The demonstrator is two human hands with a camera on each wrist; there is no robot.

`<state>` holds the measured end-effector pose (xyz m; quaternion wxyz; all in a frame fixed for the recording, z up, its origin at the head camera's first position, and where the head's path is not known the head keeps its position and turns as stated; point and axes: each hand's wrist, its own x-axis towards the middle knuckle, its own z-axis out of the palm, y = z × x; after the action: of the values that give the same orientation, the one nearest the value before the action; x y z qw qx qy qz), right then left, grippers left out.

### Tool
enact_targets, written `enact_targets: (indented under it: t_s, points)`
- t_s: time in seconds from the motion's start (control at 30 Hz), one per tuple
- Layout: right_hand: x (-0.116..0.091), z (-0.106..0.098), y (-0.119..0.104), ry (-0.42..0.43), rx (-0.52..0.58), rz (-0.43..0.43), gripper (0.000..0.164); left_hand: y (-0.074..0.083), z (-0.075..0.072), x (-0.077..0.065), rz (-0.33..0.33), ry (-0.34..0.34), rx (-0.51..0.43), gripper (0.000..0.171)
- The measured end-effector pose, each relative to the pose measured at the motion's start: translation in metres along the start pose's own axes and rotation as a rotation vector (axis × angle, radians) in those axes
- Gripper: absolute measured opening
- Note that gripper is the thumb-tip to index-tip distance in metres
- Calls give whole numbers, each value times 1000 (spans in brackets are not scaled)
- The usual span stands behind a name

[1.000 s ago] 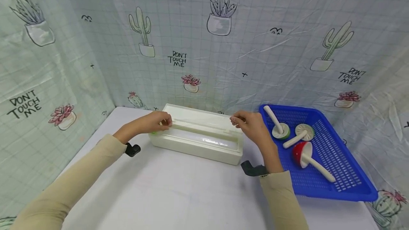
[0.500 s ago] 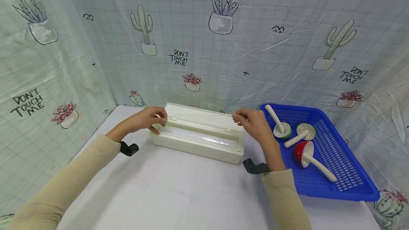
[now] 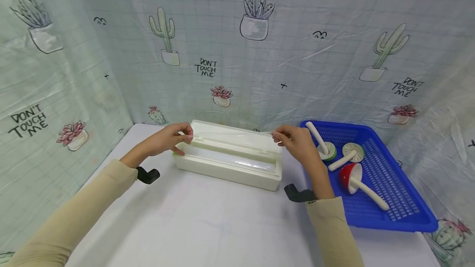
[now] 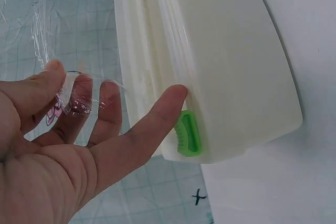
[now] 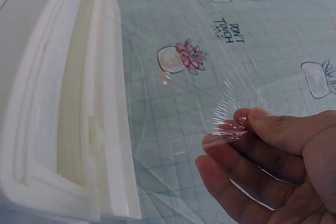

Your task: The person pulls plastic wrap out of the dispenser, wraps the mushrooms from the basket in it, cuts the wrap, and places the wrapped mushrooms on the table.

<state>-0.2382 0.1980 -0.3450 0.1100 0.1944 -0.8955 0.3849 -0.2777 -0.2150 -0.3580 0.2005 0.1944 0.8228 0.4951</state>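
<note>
A long white cling film dispenser (image 3: 228, 176) lies on the table, its lid (image 3: 222, 130) tipped back and the film roll (image 3: 241, 162) showing inside. Above the box, a clear sheet of cling film (image 5: 226, 103) stretches between both hands. My left hand (image 3: 167, 140) pinches one corner between thumb and fingers, while another finger touches the dispenser's edge beside a green slide cutter (image 4: 189, 134). At the other end, my right hand (image 3: 297, 143) pinches the opposite corner between thumb and forefinger, its remaining fingers loosely bent below.
To the right stands a blue plastic basket (image 3: 393, 155) holding a red mushroom-shaped piece (image 3: 346, 178) and two green-capped ones with white stems. A patterned curtain (image 3: 237, 52) rises directly behind the box. The white tabletop (image 3: 215, 226) extends in front.
My left hand has shifted a little left and up, with one finger now extended down to the box end. My right hand has edged slightly right, holding the film tauter.
</note>
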Motion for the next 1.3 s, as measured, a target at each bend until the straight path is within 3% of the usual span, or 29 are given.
enact_targets:
  t_s: [0.3,0.67,0.9,1.0,1.17,1.3]
  points:
    - [13,-1,10,13,-23,-1,22,2,1,0,-5,12,-14,15]
    - [67,-5,25,-62,-24,66,27,1,-1,1,0,3,-67,27]
    - [92,-4,19,-31,-18,22,28,-2,-1,-2,19,6,-137,22]
    - [95,-6,15,-32,0,22,28,-2,-3,-4,41,62,-69,24]
    - [96,-12,7,-54,17,39,29,3,-8,-4,78,222,131,24]
    - [94,-17,3,-53,33,25,28,11,-11,1,77,282,180,24]
